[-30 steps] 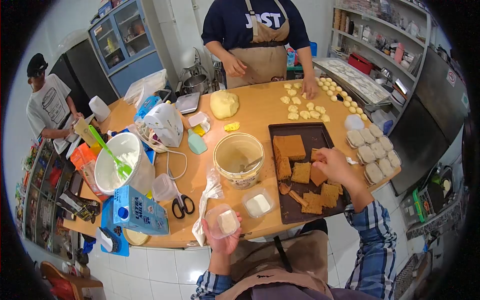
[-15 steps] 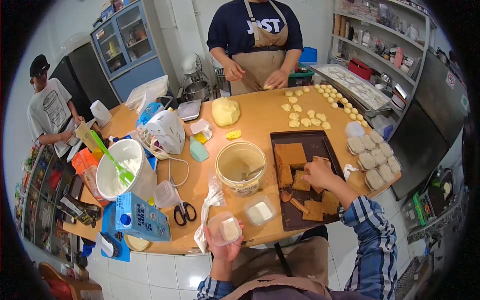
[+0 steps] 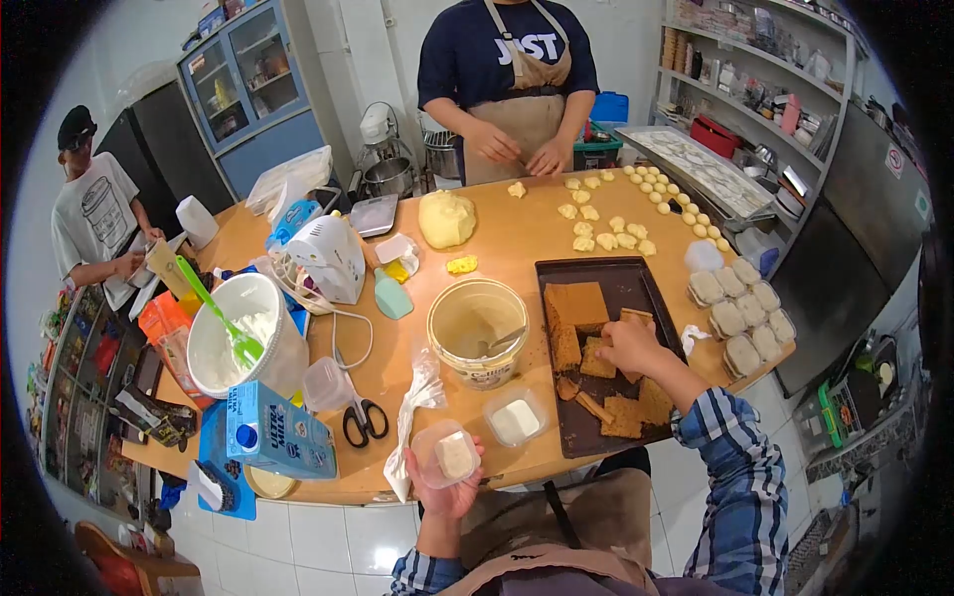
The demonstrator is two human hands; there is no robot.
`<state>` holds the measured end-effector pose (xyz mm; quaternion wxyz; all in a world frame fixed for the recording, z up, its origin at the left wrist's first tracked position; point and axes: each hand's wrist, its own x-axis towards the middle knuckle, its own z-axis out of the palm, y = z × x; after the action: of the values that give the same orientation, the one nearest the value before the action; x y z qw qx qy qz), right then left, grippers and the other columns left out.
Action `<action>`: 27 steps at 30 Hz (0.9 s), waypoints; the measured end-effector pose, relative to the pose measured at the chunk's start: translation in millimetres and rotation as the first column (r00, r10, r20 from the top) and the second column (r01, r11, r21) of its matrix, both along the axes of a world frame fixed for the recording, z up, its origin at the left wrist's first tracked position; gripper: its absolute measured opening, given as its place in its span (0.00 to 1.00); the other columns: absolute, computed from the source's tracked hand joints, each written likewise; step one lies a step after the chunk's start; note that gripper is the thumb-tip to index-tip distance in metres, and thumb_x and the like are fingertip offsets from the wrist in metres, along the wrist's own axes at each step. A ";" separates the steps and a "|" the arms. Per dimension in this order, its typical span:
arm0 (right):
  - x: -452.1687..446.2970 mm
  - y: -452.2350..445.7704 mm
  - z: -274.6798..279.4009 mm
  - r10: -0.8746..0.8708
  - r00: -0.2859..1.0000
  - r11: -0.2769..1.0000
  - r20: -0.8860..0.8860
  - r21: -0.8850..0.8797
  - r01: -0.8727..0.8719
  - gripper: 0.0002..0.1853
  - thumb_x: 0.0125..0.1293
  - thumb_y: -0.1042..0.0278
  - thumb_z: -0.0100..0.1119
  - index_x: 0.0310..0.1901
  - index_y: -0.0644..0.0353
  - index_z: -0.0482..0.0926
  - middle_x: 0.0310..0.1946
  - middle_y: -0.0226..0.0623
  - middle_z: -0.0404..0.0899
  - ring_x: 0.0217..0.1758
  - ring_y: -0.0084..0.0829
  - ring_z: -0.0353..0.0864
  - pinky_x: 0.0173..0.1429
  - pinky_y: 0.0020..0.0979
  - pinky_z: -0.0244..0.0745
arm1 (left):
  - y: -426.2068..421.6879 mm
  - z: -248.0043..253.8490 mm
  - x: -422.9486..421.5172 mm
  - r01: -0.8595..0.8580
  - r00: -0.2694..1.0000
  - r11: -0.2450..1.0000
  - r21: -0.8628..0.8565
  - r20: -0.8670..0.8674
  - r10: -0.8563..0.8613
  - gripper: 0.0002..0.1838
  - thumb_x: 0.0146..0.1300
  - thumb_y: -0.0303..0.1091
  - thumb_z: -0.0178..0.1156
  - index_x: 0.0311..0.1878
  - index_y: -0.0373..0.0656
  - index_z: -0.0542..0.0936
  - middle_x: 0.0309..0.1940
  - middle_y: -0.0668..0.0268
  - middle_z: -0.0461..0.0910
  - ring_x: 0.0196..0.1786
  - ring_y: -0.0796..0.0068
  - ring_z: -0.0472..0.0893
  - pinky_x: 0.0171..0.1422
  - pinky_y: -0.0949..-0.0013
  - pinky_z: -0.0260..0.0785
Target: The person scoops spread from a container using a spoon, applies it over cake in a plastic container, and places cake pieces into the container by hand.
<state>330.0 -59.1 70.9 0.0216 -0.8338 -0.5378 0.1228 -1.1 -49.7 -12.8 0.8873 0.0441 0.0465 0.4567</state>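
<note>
My left hand [image 3: 444, 494] holds a small clear plastic cup [image 3: 429, 455] with a pale piece in it, near the table's front edge. Over the dark baking tray [image 3: 651, 279] my right hand [image 3: 632, 346] has its fingers closed on a piece of brown cake [image 3: 637, 316]. A larger cake block [image 3: 576, 306] and several cut pieces lie in the tray. Between my hands stands another clear cup [image 3: 516, 422] with white filling. Behind it is a tub [image 3: 477, 333] with a spoon inside.
Left are a white bucket [image 3: 248, 338], milk carton [image 3: 281, 432], scissors [image 3: 366, 422], piping bag [image 3: 414, 407] and hand mixer [image 3: 328, 253]. Dough pieces [image 3: 584, 228] and filled cups [image 3: 743, 313] stand right. A co-worker [image 3: 507, 89] stands opposite; another person [image 3: 99, 214] is at left.
My right hand has moved slightly left and closed on a cake piece in the tray. The co-worker's hands have drawn back from the dough, and one dough piece now lies apart, farther left.
</note>
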 end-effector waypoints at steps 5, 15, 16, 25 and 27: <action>0.8 -1.5 0.9 -0.013 0.999 0.998 -0.039 0.060 0.015 0.18 0.52 0.57 0.62 0.38 0.63 0.78 0.37 0.48 0.78 0.49 0.47 0.73 0.54 0.48 0.63 | 0.3 -5.2 -2.8 0.044 0.998 0.999 0.028 0.035 -0.045 0.43 0.58 0.71 0.37 0.57 0.36 0.66 0.46 0.43 0.73 0.46 0.50 0.77 0.45 0.56 0.77; -5.5 4.6 7.7 0.042 0.997 0.986 -0.058 0.163 -0.032 0.23 0.40 0.59 0.71 0.37 0.65 0.80 0.33 0.46 0.80 0.38 0.41 0.79 0.43 0.38 0.72 | 2.4 -14.8 -3.9 0.056 0.997 0.996 0.072 -0.053 -0.053 0.44 0.58 0.72 0.30 0.59 0.39 0.65 0.48 0.47 0.73 0.48 0.56 0.78 0.41 0.60 0.77; -10.7 3.2 14.0 0.034 0.997 0.990 -0.065 0.140 -0.024 0.22 0.40 0.61 0.72 0.36 0.65 0.80 0.32 0.46 0.80 0.38 0.41 0.79 0.42 0.38 0.72 | 2.8 -14.2 -3.9 0.067 0.997 0.995 0.073 -0.048 -0.063 0.45 0.58 0.72 0.30 0.59 0.39 0.65 0.48 0.48 0.73 0.47 0.57 0.78 0.41 0.61 0.77; -24.4 -13.3 9.0 0.104 0.982 0.957 -0.159 0.286 -0.055 0.17 0.44 0.71 0.68 0.35 0.69 0.74 0.33 0.53 0.77 0.40 0.49 0.77 0.43 0.39 0.71 | -5.1 4.3 0.5 -0.031 0.946 0.997 0.071 -0.319 0.052 0.42 0.60 0.70 0.30 0.60 0.41 0.64 0.50 0.56 0.73 0.50 0.57 0.76 0.42 0.59 0.73; -19.4 -13.3 3.6 0.074 0.972 0.963 -0.221 0.270 -0.012 0.17 0.45 0.71 0.67 0.35 0.69 0.74 0.31 0.52 0.77 0.38 0.46 0.78 0.41 0.38 0.71 | -4.6 8.4 0.4 -0.038 0.922 0.997 0.067 -0.383 0.061 0.40 0.62 0.67 0.30 0.61 0.41 0.64 0.51 0.56 0.73 0.51 0.56 0.76 0.43 0.58 0.74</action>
<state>310.6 -72.4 74.4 0.1929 -0.7916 -0.5613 0.1450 -0.7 -54.3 -4.4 0.8474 0.1574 0.2074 0.4627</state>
